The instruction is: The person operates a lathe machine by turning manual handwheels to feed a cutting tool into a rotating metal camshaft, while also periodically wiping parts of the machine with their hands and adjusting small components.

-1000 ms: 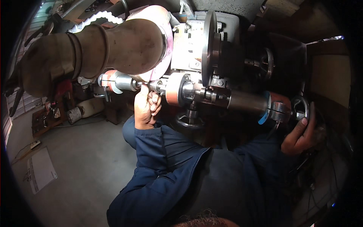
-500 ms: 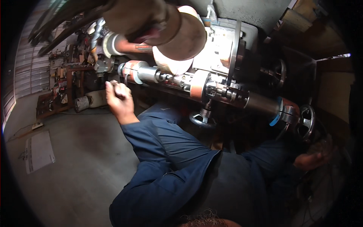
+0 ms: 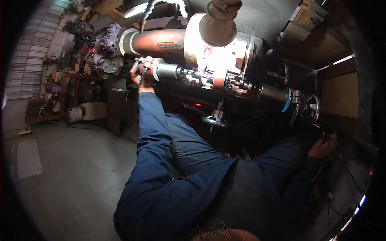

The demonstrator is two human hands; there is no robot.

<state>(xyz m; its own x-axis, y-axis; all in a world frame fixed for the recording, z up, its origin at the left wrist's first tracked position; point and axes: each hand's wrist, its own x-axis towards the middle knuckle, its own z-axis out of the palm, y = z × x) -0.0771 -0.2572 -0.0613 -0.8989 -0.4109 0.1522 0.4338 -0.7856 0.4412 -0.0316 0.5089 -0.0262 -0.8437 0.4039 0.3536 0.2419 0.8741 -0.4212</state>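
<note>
My left hand (image 3: pixel 141 76) reaches up to the left end of a long machine. Its fingers wrap around the red clamp collar (image 3: pixel 149 66), beside a short metal lever (image 3: pixel 142 75). From that collar a bright steel cylinder (image 3: pixel 169 70) runs right, in line with a lit shaft assembly (image 3: pixel 197 76) and a red bracket (image 3: pixel 219 80) in the middle. Low at the right, my right hand (image 3: pixel 320 146) is in shadow below the chrome handwheel (image 3: pixel 312 107); its fingers are too dark to make out, and so is anything it touches.
An orange housing (image 3: pixel 161 42) and a lamp head (image 3: pixel 218 30) stand over the shaft. Another handwheel (image 3: pixel 215 120) juts toward my lap. Shelves of metal parts (image 3: pixel 108 38) line the left wall, with a pale container (image 3: pixel 94 111) on the floor. A board (image 3: pixel 339 94) stands at right.
My left hand has moved up and right from open air onto the red clamp collar. My right hand has shifted slightly up. The view has swung, and the overhead lamp sits higher.
</note>
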